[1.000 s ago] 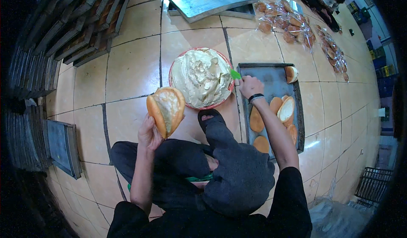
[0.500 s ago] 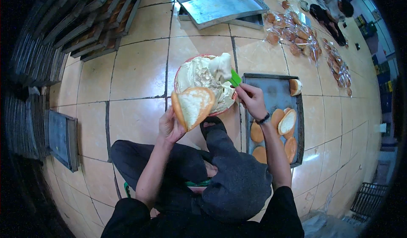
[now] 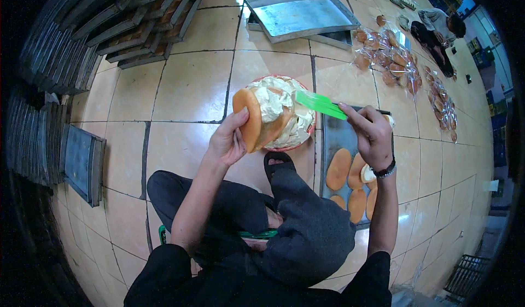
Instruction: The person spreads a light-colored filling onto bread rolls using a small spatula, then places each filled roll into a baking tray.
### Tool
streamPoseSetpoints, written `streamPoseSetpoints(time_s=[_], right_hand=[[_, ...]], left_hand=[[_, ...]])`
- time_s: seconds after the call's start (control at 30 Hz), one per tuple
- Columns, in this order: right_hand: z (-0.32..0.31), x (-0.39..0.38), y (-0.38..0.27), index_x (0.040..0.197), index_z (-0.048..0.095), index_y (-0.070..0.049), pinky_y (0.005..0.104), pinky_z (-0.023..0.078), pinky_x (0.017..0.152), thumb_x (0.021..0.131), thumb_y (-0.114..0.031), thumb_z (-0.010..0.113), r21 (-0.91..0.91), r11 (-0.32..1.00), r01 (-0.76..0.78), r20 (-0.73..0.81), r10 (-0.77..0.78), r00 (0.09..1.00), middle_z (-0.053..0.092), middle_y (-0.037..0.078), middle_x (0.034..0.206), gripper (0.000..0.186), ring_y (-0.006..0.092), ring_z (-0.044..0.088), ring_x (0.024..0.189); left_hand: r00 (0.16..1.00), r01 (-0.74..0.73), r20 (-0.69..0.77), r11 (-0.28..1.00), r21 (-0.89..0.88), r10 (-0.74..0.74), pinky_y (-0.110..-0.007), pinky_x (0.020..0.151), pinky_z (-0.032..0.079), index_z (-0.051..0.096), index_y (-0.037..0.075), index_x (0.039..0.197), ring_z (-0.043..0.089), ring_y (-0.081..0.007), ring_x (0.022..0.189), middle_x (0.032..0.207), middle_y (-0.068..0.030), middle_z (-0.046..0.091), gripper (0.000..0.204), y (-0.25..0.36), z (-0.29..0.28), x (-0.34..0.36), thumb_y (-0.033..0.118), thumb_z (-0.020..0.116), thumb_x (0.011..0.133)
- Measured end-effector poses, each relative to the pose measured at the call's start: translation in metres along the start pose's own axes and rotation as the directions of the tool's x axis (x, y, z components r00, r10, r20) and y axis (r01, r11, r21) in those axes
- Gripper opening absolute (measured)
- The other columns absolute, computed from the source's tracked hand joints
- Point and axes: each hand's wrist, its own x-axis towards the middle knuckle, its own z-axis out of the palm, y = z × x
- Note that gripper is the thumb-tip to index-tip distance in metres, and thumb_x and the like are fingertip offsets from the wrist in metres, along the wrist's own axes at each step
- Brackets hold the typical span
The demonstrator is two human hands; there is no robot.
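My left hand (image 3: 229, 140) grips a split bread bun (image 3: 249, 122), folded partly open and tilted over the near left side of a red-rimmed bowl (image 3: 313, 127). A thick lump of pale cream (image 3: 272, 103) sits at the bun's opening. More cream fills the bowl. In my right hand (image 3: 372, 134) is a green spatula (image 3: 320, 104), pinched by its handle end, its blade pointing left over the bowl's right side. Below my right hand, a metal tray (image 3: 328, 143) holds several buns (image 3: 339, 168); one shows a pale face, partly hidden by my wrist.
Empty-looking metal trays (image 3: 301, 14) lie beyond the bowl. Stacked trays (image 3: 147, 28) rise at the left, with one tray (image 3: 82, 164) leaning below them. Bagged buns (image 3: 391, 61) lie on the tiles at the far right, near another person (image 3: 437, 30) on the floor.
The cream lump has gone from the spatula onto the bun, which has turned and folded in my left hand. My right hand has moved right with the spatula, its blade now nearly bare.
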Motion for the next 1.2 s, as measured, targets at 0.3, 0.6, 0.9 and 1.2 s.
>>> streamPoseSetpoints(time_s=[0.3,0.6,0.9,1.2], right_hand=[[0.021,-0.002,-0.067,0.121,0.067,-0.021,0.0365,0.045,0.054,0.076,0.0,0.055,-0.068,0.997,-0.045,0.08,0.051,0.996,0.054,0.009,0.069,0.052,0.0274,0.057,0.06],[0.04,-0.004,-0.063,0.127,0.063,-0.013,0.0324,0.045,0.059,0.075,0.006,0.058,0.331,0.92,-0.209,-0.025,0.229,0.973,0.054,0.012,0.073,0.055,0.0256,0.055,0.064],[0.06,-0.042,-0.065,0.138,0.052,-0.013,0.0288,0.042,0.054,0.091,-0.007,0.058,0.598,0.635,-0.489,0.301,0.388,0.871,0.052,0.003,0.075,0.048,0.0155,0.05,0.06],[0.024,-0.01,-0.084,0.133,0.054,-0.004,0.0195,0.033,0.049,0.098,-0.013,0.055,0.684,0.117,-0.72,0.63,0.404,0.664,0.048,-0.004,0.075,0.036,0.0032,0.037,0.056]], left_hand=[[0.965,-0.214,-0.151,0.977,0.022,0.215,-0.041,0.103,0.048,0.047,0.002,0.13,0.057,-0.0254,0.118,0.125,-0.0134,0.058,0.044,-0.002,0.031,0.021,0.017,0.064,0.092],[0.959,-0.282,0.028,0.956,0.079,0.281,-0.041,0.1,0.05,0.05,0.005,0.127,0.06,-0.0227,0.113,0.122,-0.0086,0.061,0.046,0.001,0.006,0.005,0.018,0.07,0.088],[0.78,-0.577,0.225,0.534,0.618,0.583,-0.037,0.092,0.055,0.049,0.0,0.129,0.061,-0.0221,0.112,0.124,-0.0107,0.06,0.061,0.014,0.013,0.003,0.005,0.079,0.076],[0.671,-0.517,0.597,-0.3,0.802,0.439,-0.033,0.096,0.051,0.054,-0.002,0.131,0.06,-0.0217,0.117,0.13,-0.0177,0.059,0.071,0.007,0.04,0.007,0.008,0.085,0.068]])
